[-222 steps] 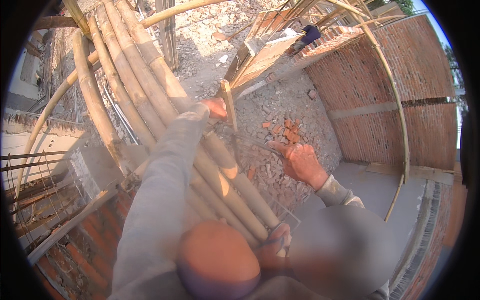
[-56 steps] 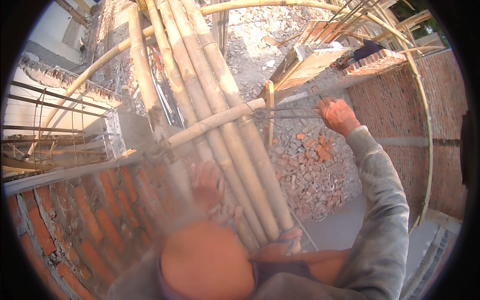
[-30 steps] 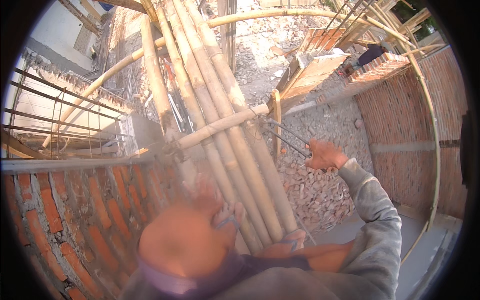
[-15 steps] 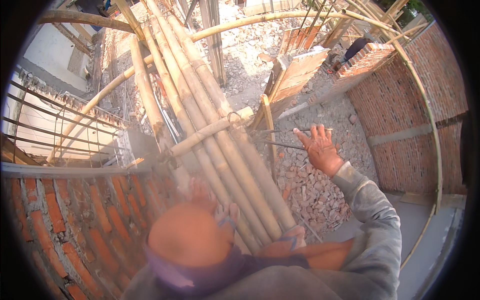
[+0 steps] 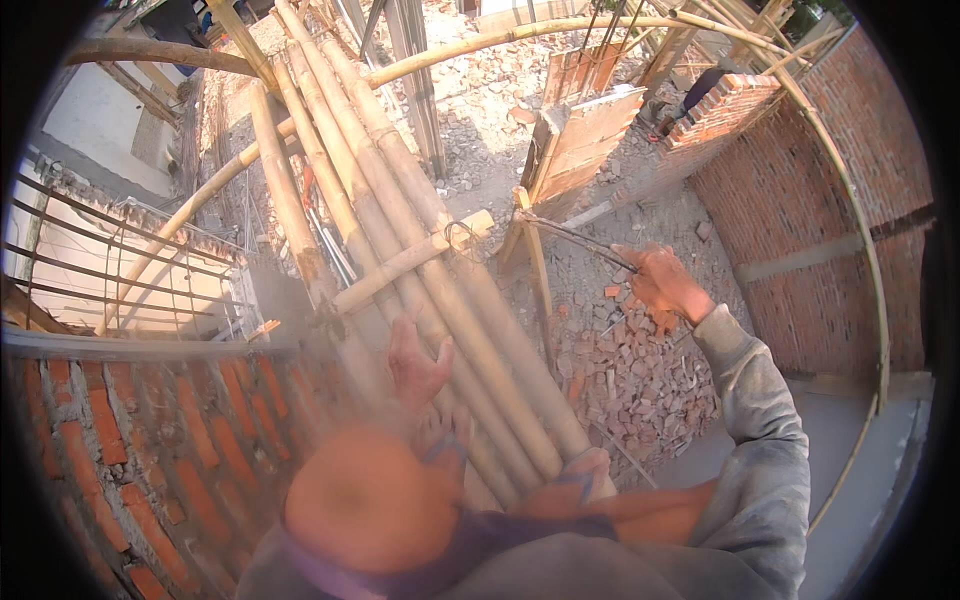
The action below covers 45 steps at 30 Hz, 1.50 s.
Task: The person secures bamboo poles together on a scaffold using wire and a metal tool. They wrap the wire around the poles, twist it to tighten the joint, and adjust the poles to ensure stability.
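Note:
My right hand [image 5: 662, 283], in a grey sleeve, is closed around the handles of long, thin, dark pincers [image 5: 582, 238]. Their far end points left and overlaps the top of an upright wooden strip [image 5: 540, 285]; whether they touch, I cannot tell. My left hand [image 5: 417, 365] holds nothing, its thumb and fingers apart, above the bundle of bamboo poles [image 5: 455, 350]. A short bamboo crosspiece [image 5: 415, 262] lies over the poles, with a loop of dark wire [image 5: 460, 233] at its right end. Both my feet, in blue-strapped sandals, are on the poles.
A brick wall [image 5: 105, 425] runs close on my left, beside a metal grille [image 5: 110, 265]. Broken brick rubble [image 5: 640, 370] lies well below on the right. A curved bamboo pole [image 5: 845, 185] passes a taller brick wall [image 5: 800, 190]. A person bends by a brick pier [image 5: 725, 110].
My right hand has gone from spread fingers to a grip, bringing the pincers' handles together and their far end up. My left hand has risen forward from beside my knee.

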Motion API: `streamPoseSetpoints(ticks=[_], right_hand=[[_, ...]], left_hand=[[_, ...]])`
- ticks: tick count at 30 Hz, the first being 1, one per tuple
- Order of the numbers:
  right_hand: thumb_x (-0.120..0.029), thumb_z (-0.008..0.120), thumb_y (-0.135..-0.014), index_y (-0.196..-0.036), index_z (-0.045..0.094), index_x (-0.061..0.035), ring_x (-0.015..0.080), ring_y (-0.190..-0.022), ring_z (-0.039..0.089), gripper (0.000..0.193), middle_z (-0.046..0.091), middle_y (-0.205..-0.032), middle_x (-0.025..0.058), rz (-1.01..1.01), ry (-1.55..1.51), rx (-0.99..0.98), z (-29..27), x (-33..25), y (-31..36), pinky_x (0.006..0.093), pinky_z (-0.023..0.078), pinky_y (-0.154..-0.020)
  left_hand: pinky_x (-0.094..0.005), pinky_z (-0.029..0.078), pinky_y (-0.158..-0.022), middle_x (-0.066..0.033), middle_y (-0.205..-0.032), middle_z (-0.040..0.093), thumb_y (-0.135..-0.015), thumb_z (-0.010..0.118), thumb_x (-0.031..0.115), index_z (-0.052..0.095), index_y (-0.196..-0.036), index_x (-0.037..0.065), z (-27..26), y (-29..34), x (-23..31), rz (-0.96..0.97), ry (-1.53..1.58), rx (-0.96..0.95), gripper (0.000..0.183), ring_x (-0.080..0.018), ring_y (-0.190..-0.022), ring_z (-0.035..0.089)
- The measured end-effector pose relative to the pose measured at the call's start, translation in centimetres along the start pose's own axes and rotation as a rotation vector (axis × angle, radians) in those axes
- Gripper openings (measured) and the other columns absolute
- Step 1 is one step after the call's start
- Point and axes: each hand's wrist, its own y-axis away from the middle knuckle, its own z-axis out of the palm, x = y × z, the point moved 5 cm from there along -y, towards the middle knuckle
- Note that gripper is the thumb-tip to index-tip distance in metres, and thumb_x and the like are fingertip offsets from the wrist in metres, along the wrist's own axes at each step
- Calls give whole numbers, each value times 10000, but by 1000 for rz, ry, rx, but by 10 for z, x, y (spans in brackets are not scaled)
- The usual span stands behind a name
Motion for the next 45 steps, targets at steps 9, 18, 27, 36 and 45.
streamPoseSetpoints(ticks=[9,18,27,36,45], right_hand=[[-156,724,-950,-1458,708,-38,373,-811,701,522,700,-814,232,-39,-6,71,9,-39,-34,489,535,-781],[-352,698,-1090,-1558,633,-64,359,-1170,727,553,620,-1204,204,173,-640,-442,-12,-58,6,464,558,-913],[-320,694,-1109,-1469,722,-82,196,-1061,733,432,753,-1150,75,-131,-1025,-623,-29,-135,24,316,567,-812],[-321,638,-1111,-1526,670,-180,346,-1163,675,440,709,-1219,207,-315,-385,-182,-7,-135,24,488,530,-1002],[-310,694,-1075,-1438,736,-143,394,-936,720,403,734,-1085,206,-104,-250,33,2,-128,23,514,560,-913]], left_hand=[[-498,536,-1144,-258,-1499,647,-889,787,215,387,-1685,40,98,-22,83,221,-6,-925,907,-425,-1262,712],[-457,593,-1082,-270,-1602,574,-921,822,155,412,-1689,-15,-4,-48,18,-284,539,-106,887,-331,-1392,647],[-408,651,-950,-188,-1467,637,-964,802,16,351,-1678,-94,-47,-109,68,-199,1070,-10,851,-260,-1139,723],[-348,659,-797,-132,-1087,758,-1039,746,157,695,-1275,-91,-16,-78,28,-563,1006,199,346,-185,-973,746],[-359,641,-773,-120,-1016,753,-1034,672,94,686,-1086,-22,13,-17,46,-437,879,-143,128,-155,-850,724]])
